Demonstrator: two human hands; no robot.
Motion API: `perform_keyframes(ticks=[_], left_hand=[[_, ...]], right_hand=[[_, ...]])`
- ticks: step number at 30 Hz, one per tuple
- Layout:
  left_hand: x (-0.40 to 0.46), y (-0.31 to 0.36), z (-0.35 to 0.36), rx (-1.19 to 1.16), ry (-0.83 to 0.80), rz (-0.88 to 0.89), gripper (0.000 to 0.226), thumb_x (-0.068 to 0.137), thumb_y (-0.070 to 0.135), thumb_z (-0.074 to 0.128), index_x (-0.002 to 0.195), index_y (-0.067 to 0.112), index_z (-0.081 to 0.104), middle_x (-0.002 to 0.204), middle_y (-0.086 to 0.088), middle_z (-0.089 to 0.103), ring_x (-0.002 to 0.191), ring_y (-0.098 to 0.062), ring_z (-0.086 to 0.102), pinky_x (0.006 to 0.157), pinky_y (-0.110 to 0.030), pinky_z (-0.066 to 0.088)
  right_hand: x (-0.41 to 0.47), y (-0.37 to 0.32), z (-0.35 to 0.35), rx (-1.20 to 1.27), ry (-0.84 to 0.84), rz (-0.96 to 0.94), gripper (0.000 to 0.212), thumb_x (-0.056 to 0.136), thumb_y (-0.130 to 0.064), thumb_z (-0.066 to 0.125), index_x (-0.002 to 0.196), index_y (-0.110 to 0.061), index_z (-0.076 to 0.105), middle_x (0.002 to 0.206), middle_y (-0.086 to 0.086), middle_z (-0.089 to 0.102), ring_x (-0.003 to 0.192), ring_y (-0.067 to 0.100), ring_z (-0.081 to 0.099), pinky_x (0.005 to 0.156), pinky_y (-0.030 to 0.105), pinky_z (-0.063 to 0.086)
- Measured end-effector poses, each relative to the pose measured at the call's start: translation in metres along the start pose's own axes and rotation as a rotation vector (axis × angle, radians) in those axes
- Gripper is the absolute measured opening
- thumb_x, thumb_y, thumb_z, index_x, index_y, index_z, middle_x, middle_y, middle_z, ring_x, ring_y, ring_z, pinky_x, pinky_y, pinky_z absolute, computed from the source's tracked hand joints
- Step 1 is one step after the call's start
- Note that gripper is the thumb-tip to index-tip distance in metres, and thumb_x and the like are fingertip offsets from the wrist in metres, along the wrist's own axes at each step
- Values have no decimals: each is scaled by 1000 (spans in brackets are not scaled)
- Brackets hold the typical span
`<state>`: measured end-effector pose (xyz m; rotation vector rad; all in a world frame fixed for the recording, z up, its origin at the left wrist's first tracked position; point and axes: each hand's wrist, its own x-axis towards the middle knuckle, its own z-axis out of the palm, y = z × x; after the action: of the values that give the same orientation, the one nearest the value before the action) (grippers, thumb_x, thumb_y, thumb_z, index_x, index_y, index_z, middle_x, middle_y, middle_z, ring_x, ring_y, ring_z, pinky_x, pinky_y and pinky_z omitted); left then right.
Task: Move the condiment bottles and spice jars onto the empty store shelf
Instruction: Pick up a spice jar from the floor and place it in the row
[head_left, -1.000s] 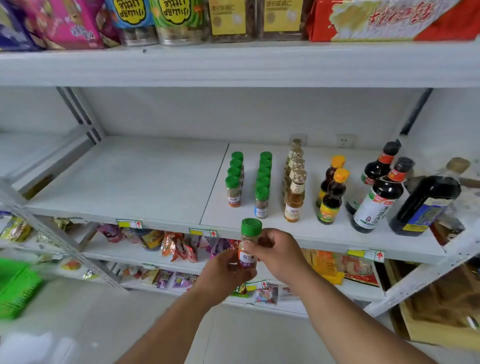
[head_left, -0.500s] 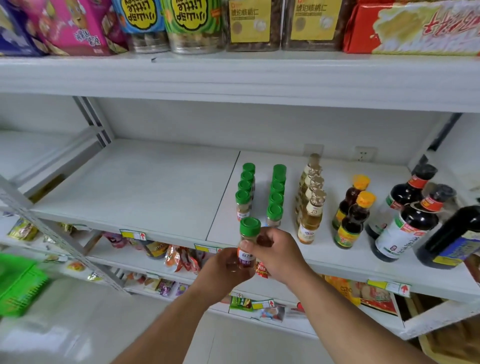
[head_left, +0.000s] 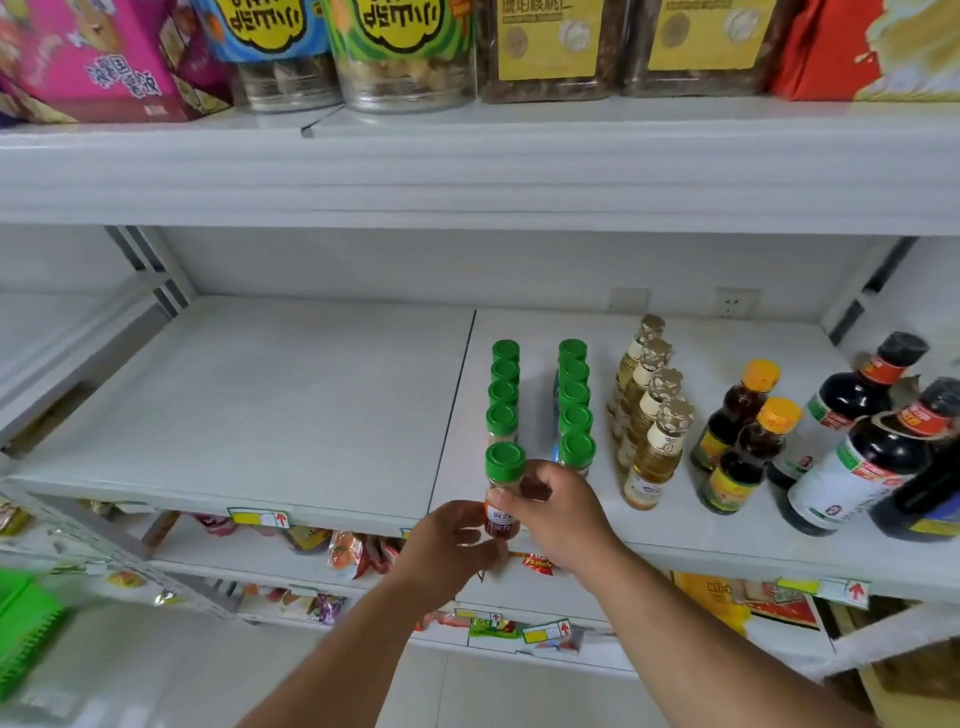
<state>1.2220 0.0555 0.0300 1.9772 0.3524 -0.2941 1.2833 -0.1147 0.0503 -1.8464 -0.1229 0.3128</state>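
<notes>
While both arms reach forward, left hand and right hand fingers pinch green-capped spice jar upright

2 bare forearms, no sleeves, left grip, right grip

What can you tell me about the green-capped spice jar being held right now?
The spice jar is a small clear container with a ribbed green screw cap, pale powder showing in its upper part and a red label with light lettering lower down. It stands upright at the front edge of the shelf, in line with the left row of matching jars. The right hand pinches its side with the fingers, and the left hand grips its lower part. Whether its base touches the shelf cannot be seen.
</notes>
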Motion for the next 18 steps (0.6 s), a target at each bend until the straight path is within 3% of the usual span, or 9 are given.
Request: perform_keyframes(ticks=[7,11,18], left_hand=[[36,-12,-21,-31,-104,92,28,85,22,80,110,28,73,100,15,79,95,-3,74,85,-31,62],[48,-14,-23,-41,-127,134,32,83,19,79,113,30,73,104,17,78,104,1,71,95,-27,57],[64,-13,-21,-8,-133,130,42,82,17,80,115,39,68,115,16,73,111,3,66,94,-16,52]], right_hand=[[9,10,31,-51,116,25,19,84,-32,81,102,-30,75,95,-19,76,92,-1,68,90,29,54],[13,14,37,-66,155,45,16,84,-30,81,99,-30,74,96,-18,76,96,-2,68,92,30,54],[24,22,35,-82,162,55,20,86,-26,80,103,-32,72,102,-20,74,98,-14,62,84,12,46]])
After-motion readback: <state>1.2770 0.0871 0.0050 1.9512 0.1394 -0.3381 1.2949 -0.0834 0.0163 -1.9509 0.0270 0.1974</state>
